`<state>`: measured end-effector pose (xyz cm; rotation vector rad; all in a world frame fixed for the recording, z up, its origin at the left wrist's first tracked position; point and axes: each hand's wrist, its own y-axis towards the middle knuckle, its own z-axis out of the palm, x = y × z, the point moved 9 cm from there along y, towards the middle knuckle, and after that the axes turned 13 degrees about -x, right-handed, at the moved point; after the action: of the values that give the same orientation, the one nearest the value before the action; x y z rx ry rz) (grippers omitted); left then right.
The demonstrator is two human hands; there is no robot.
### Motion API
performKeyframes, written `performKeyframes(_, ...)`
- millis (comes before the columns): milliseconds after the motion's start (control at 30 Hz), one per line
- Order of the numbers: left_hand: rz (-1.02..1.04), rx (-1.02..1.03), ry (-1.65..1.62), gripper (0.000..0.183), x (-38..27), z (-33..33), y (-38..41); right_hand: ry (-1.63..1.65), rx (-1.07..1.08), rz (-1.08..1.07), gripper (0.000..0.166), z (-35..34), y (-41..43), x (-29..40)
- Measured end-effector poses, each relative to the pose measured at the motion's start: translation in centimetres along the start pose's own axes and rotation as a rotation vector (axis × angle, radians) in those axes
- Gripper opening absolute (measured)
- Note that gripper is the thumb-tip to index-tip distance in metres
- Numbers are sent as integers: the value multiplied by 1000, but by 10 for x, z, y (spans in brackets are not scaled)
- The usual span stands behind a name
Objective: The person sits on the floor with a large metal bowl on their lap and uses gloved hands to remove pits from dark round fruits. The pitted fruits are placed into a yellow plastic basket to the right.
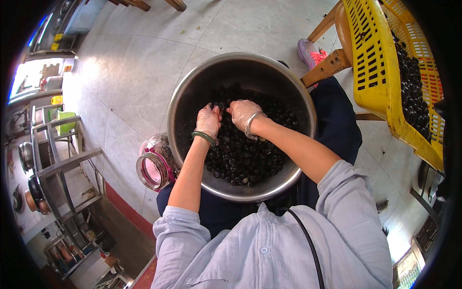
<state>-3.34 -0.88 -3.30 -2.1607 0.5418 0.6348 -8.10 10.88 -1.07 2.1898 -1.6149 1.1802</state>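
A large stainless steel basin (241, 198) rests at my lap, holding a mass of dark, round, grape-like fruit (249, 162). Both hands are inside it, over the fruit, in thin clear plastic gloves. My left hand (208, 120), with a green bangle at the wrist, has its fingers bent around what looks like a dark fruit at the fingertips. A short gap to the right, my right hand (245, 113) is curled, a silver bangle above it. Whether something sits in its fingers is hidden.
An uncapped glass jar (153, 171) with a pink ribbon stands left of the basin. At right, a yellow plastic crate (375, 83) holds more dark fruit (411, 83) beside a wooden stool leg (326, 68). A person's shoe (311, 54) shows behind it. Metal racks (57, 159) line the left.
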Motion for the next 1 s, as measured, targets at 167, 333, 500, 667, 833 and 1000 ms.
performKeyframes(167, 298, -112, 369, 28, -6, -9, 20, -94, 40, -4, 18, 3, -2, 4)
performKeyframes(333, 327, -103, 221, 24, -3, -15, 29, 44, -38, 62, 19, -8, -9, 5)
performKeyframes(500, 229, 18, -22, 23, -15, -11, 8, 27, 48, -5, 21, -21, 5, 1)
performKeyframes(667, 469, -139, 308, 24, -18, -24, 21, -14, -11, 22, 17, -10, 0, -5)
performKeyframes(833, 678, -272, 555, 25, -48, -27, 1, -82, -57, -53, 15, 3, -3, -3)
performKeyframes(1000, 812, -321, 560, 21, -73, -19, 2, -106, -22, -65, 16, 5, -9, 2)
